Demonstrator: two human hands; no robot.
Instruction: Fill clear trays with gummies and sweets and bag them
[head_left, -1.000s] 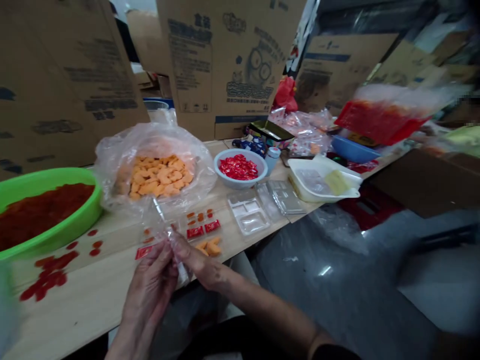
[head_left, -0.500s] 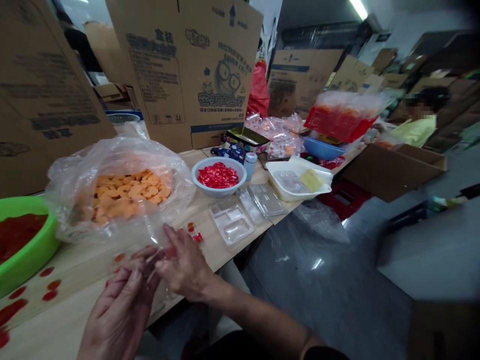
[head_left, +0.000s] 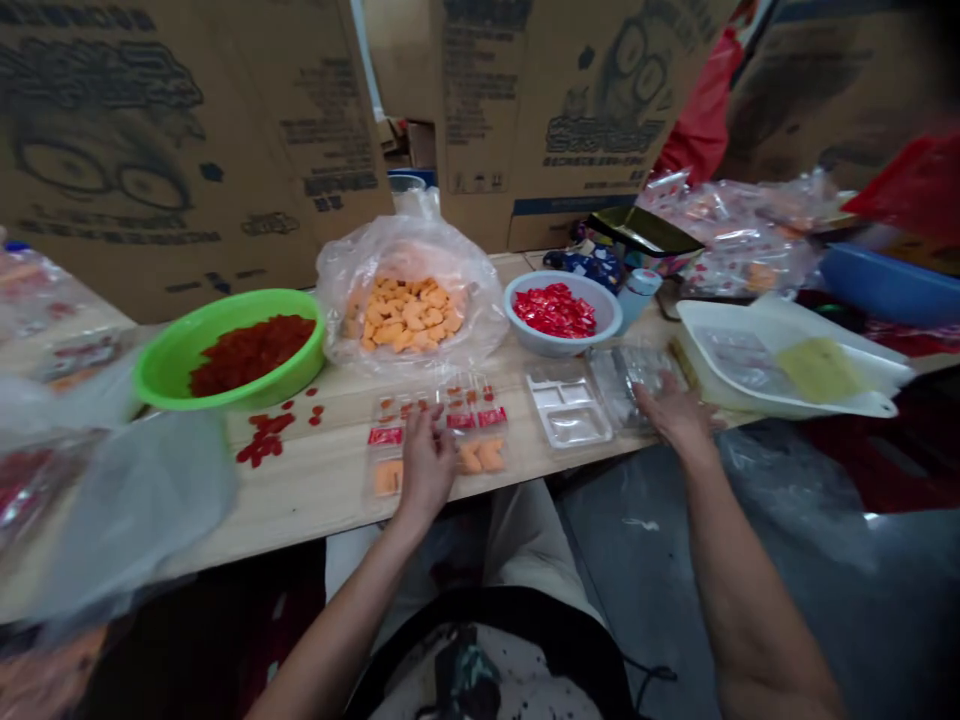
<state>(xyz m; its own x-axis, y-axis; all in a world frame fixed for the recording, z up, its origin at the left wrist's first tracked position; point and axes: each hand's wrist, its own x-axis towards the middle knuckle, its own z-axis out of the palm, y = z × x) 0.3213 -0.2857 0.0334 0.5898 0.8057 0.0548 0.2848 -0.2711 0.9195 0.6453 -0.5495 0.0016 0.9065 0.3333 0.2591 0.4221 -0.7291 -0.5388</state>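
We have our left hand [head_left: 429, 462] over two filled trays [head_left: 474, 424] side by side near the front edge of the table [head_left: 289, 505], its fingers loosely extended and slightly curled; blur keeps us from telling whether they grasp a tray or only rest there. In these trays we see small reddish pieces in the upper compartments, red packets [head_left: 385, 436] below them and orange pieces [head_left: 491, 456] nearest us. Our right hand [head_left: 673, 412] reaches out with its fingers on a stack of clear trays [head_left: 622, 388], spread at its right part, and we cannot tell whether they have closed on one. Between the filled trays and that stack lies an empty tray [head_left: 574, 412], its compartments facing up. Just right of our right hand stands a white basin [head_left: 795, 405] with a yellow item [head_left: 821, 368] inside. Behind the trays, we have a clear plastic bag [head_left: 484, 295] open on orange pieces, and right of it a pale blue bowl [head_left: 559, 346] of red packets, with a light blue bottle [head_left: 640, 292] beside it. To our left, a green basin [head_left: 225, 398] holds dark red pieces, and loose red discs [head_left: 266, 440] lie on the table before it
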